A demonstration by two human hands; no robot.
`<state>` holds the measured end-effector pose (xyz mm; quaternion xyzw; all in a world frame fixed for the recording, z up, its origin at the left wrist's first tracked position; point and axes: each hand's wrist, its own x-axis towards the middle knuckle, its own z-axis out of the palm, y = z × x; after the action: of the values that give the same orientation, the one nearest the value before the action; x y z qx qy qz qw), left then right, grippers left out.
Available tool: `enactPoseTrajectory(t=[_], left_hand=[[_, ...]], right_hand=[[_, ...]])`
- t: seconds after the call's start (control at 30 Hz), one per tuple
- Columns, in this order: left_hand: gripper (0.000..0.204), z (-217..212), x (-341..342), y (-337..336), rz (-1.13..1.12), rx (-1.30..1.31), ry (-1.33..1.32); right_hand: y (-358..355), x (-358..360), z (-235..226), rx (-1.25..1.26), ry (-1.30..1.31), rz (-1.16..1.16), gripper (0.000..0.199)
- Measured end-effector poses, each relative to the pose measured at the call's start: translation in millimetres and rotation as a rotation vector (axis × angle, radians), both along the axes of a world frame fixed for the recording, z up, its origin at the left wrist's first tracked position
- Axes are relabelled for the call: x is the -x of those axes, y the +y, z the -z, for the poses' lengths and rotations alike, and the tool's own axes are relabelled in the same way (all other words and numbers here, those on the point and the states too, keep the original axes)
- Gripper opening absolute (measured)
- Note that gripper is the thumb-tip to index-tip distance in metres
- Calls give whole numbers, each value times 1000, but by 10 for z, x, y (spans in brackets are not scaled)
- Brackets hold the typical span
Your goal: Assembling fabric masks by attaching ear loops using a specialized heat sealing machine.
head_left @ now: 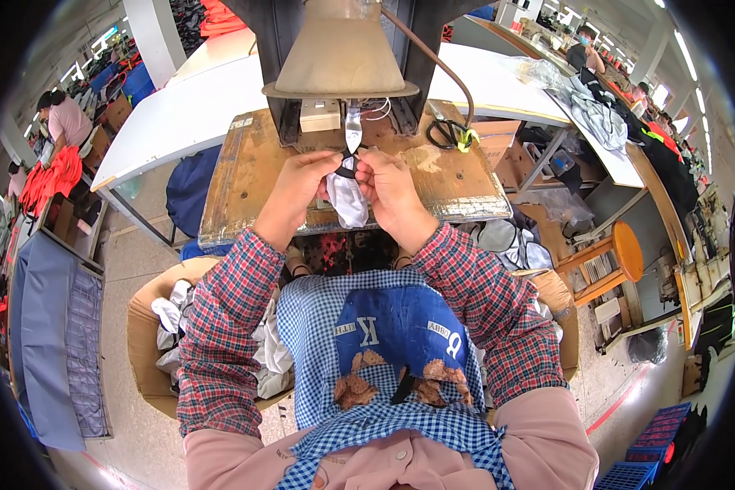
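— What's being held?

— A small pale grey fabric piece [349,198] with a black band across its upper part. It hangs in the air over the middle of the wooden tabletop [245,175], just under the beige cone-shaped machine head [340,53], and a narrow strip of it runs up toward that head.

— How do the hands sit?

— Both are raised in front of the chest, close together, knuckles outward. The left hand [299,189] pinches the left side of the piece at the black band, fingers curled closed on it. The right hand [389,186] does the same on the right side, thumb and fingertips clamped to the cloth. The forearms, in red plaid sleeves, come up from the lower edge and converge on the piece.

— And the fabric itself?

— Soft, slightly crumpled, its lower end drooping free between the wrists, clear of the tabletop.

— What lies around?

— Black scissors [444,132] with a yellow-green tag rest at the far right corner of the tabletop. A brown cable [449,73] arcs down from the machine toward them. Below the near left corner, a cardboard box [151,343] on the floor holds more pale pieces. A round wooden stool [621,253] stands well to the right.
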<state>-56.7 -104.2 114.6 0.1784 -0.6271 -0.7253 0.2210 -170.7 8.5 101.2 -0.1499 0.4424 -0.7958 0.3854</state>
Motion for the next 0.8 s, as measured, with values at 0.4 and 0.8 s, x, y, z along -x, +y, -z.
enactPoseTrajectory(t=[0.4, 0.8], left_hand=[[27, 2, 10, 5, 0, -15, 22], [24, -22, 31, 57, -60, -10, 35]], right_hand=[[5, -16, -12, -10, 11, 24, 15], [3, -27, -21, -21, 21, 52, 15]])
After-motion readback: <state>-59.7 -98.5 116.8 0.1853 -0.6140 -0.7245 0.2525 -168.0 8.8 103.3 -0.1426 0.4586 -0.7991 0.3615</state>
